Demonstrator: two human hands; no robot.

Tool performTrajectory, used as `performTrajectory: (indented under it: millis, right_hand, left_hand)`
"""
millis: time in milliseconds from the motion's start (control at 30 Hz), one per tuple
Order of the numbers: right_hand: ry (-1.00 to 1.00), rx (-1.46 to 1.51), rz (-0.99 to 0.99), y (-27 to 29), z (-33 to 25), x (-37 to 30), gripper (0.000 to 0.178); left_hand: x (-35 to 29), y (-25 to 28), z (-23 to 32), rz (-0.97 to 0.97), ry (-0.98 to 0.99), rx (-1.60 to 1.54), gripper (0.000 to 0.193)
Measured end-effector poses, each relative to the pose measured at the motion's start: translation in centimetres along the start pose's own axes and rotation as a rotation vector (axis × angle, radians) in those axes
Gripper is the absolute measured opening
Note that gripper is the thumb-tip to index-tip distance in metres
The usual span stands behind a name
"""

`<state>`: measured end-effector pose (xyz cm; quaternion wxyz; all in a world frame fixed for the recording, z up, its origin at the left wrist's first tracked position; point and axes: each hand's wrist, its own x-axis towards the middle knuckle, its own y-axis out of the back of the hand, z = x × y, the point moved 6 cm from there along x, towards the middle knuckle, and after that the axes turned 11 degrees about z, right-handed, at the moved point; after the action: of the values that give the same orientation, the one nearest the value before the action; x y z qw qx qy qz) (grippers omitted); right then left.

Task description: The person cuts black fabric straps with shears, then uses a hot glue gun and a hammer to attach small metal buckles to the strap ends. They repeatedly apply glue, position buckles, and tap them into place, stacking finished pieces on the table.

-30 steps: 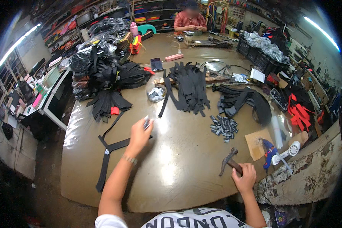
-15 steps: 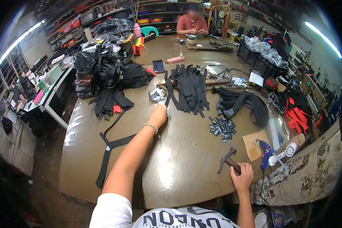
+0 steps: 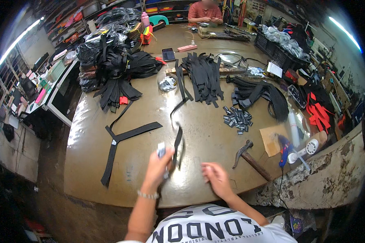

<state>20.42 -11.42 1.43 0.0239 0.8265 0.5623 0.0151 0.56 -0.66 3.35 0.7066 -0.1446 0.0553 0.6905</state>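
Observation:
Close in front of me, my left hand (image 3: 158,166) is closed on a black strap (image 3: 177,141) that rises beside its fingers. A small white and bluish piece (image 3: 161,150), too blurred to name, also shows in that hand. My right hand (image 3: 216,178) hovers near it over the table, fingers loosely bent and apart, with nothing seen in it. To its right a hammer (image 3: 251,160) lies with its handle toward the table edge. A black Y-shaped strap piece (image 3: 115,141) with a small white tag at its joint lies flat at left.
Bundles of black straps (image 3: 202,79) lie farther back, near a round container (image 3: 167,84) of small pieces. Dark small pieces (image 3: 238,119) are heaped at right, by a blue glue gun (image 3: 286,150) and a tan sheet (image 3: 273,139). Another person (image 3: 205,14) sits at the far end.
My left hand has drawn back from the container area toward me, now with the strap. My right hand has let go of the hammer and moved left.

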Motion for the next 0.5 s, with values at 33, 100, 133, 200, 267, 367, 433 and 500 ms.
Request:
performTrajectory:
  millis: [33,100,133,200,267,367,433,500]
  right_hand:
    - [-0.346,0.398,-0.214,-3.7,1.6,0.1,0.042]
    - [-0.537,0.497,-0.414,-7.6,2.6,0.6,0.042]
    - [-0.659,0.523,-0.487,-9.1,3.2,0.6,0.042]
    - [-0.575,0.355,-0.454,-9.8,3.5,1.2,0.042]
    - [-0.483,0.260,-0.416,-9.4,3.2,1.3,0.036]
    - [-0.298,0.041,-0.333,-7.9,2.4,0.9,0.028]
    - [-0.249,0.134,-0.326,-7.4,1.9,0.7,0.026]
    - [-0.329,0.223,-0.308,-7.2,2.3,0.6,0.025]
  left_hand:
    - [-2.2,0.6,-1.4,0.024,0.096,-0.105,0.018]
    - [-5.2,1.5,-3.7,0.009,0.212,-0.116,0.017]
    - [-6.1,1.8,-4.5,-0.006,0.208,-0.034,0.017]
    - [-7.1,2.3,-5.6,-0.020,0.229,0.024,0.017]
    - [-7.2,2.9,-5.5,-0.036,0.146,0.105,0.022]
    - [-7.1,2.7,-4.8,-0.130,-0.073,0.409,0.023]
    - [-7.1,2.5,-4.2,-0.163,-0.144,0.440,0.023]
    - [-6.9,2.4,-3.1,-0.199,-0.304,0.602,0.024]
